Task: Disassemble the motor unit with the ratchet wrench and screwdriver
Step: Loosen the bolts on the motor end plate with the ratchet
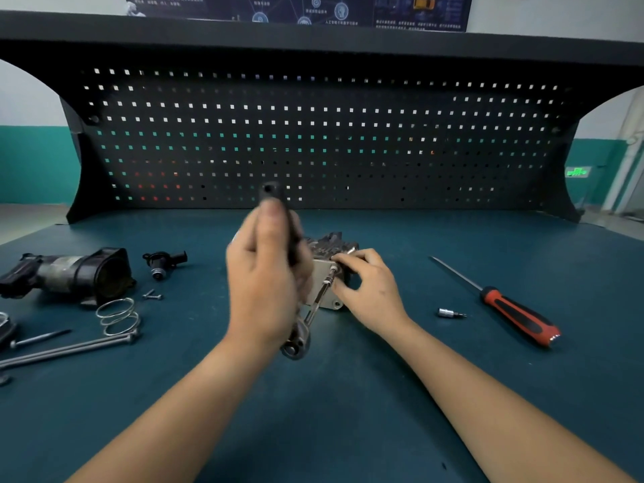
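Teal bench (348, 430), dark silver-faced motor unit (322, 271)

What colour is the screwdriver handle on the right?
The screwdriver handle is red with black inlays, seen in the head view.

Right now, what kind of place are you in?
Probably a repair workshop: a pegboard backs the bench, a screwdriver and motor parts lie on it, and the left hand holds a ratchet.

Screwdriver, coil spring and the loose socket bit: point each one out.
screwdriver (519, 317), head view, on the red and black handle.
coil spring (118, 317), head view, on the middle of its wire coils.
socket bit (447, 313), head view, on the silver socket body.
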Demonstrator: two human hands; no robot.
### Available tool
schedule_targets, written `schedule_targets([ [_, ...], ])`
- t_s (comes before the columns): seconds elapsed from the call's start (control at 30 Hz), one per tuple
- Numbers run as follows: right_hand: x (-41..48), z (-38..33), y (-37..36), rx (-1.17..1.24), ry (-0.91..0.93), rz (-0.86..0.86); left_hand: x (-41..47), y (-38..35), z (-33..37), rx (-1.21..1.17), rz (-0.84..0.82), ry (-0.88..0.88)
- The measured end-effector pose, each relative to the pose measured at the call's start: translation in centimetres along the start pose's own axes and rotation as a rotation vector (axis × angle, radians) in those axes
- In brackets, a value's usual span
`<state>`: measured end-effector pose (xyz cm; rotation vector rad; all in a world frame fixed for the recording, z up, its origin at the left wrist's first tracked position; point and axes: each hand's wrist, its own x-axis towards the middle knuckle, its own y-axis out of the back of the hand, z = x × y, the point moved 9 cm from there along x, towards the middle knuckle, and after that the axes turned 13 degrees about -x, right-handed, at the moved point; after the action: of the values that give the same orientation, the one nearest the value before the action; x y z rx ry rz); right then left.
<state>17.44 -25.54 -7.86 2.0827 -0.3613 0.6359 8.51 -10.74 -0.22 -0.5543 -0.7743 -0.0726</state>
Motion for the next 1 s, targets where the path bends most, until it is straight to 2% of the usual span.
schedule_targets([
  [0.07, -0.2, 0.2, 0.5, 0.018, -0.059, 0.035, 0.2, 1.3, 0.1, -0.011, 0.048, -0.014],
  [0.17, -0.9, 0.8, 1.7, 0.051, -0.197, 0.146, -0.3, 1.2, 0.0, 0.06, -0.001, -0.055],
  [0.2, -1.0, 1.0, 1.5, 0.082, -0.261, 0.124, -0.5, 1.0, -0.1, 0.075, -0.016, -0.066],
  [0.27, -1.7, 1.6, -0.7, 0.311, -0.439, -0.066, -0.8, 0.5, -0.2, 0.083, -0.041, -0.085],
  [0.33, -3.0, 1.1, -3.9, 0.732, -0.651, -0.301, -0.9, 0.5, -0.3, 0.078, -0.037, -0.095],
  [0.4, -3.4, 0.7, -5.3, 1.034, -0.729, -0.393, -0.9, 0.5, -0.2, 0.066, -0.023, -0.107],
  [0.5, -3.3, 0.6, -5.5, 1.205, -0.705, -0.444, -0.9, 0.7, -0.3, 0.061, 0.003, -0.113],
  [0.6, -3.3, 0.9, -5.4, 1.203, -0.733, -0.427, -1.1, 0.1, -0.8, 0.08, -0.041, -0.1],
  [0.67, -3.2, 1.0, -5.3, 1.173, -0.725, -0.433, -1.2, -1.3, -1.1, 0.131, -0.174, -0.085],
  [0.7, -3.0, 1.3, -5.2, 1.158, -0.71, -0.425, -1.5, -2.5, -1.2, 0.202, -0.306, -0.09],
  [0.8, -3.0, 1.3, -4.8, 1.172, -0.671, -0.432, -4.5, -6.5, -3.2, 0.557, -0.846, -0.102],
  [0.83, -3.1, 1.3, -4.9, 1.203, -0.675, -0.452, -5.4, -6.9, -4.0, 0.643, -0.957, -0.089],
  [0.87, -3.1, 1.3, -5.1, 1.204, -0.701, -0.452, -5.7, -7.0, -4.3, 0.681, -0.992, -0.092],
  [0.93, -3.0, 1.4, -5.5, 1.193, -0.725, -0.433, -4.7, -6.8, -3.0, 0.627, -0.847, -0.154],
  [1.0, -3.0, 1.5, -5.5, 1.174, -0.74, -0.415, -2.3, -4.3, -1.4, 0.435, -0.467, -0.138],
])
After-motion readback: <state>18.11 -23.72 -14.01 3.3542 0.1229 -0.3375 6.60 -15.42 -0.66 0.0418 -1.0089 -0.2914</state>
